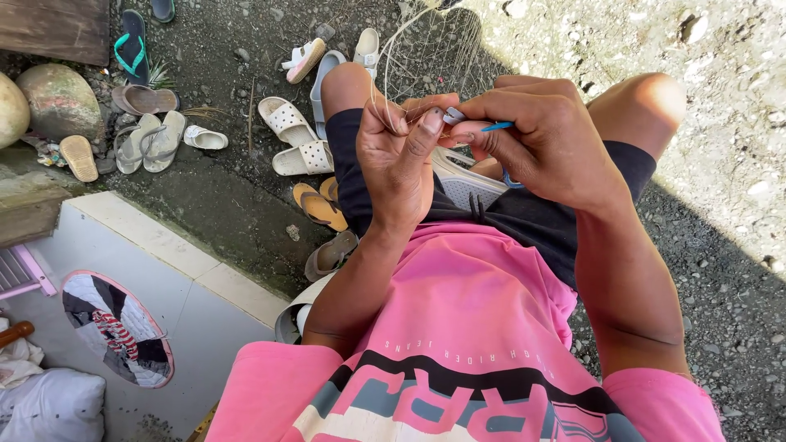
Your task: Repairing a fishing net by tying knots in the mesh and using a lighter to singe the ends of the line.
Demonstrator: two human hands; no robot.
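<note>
My left hand (401, 160) pinches thin net (430, 49) threads, its fingers pressed together. My right hand (544, 135), at 3 o'clock from it, pinches a blue needle (496, 127). The net hangs at 12 o'clock, above my knees. Sandals (295, 135) lie at 9 o'clock.

Dark gravel ground (229, 205) bears scattered sandals (286, 121) and stones (61, 100).
</note>
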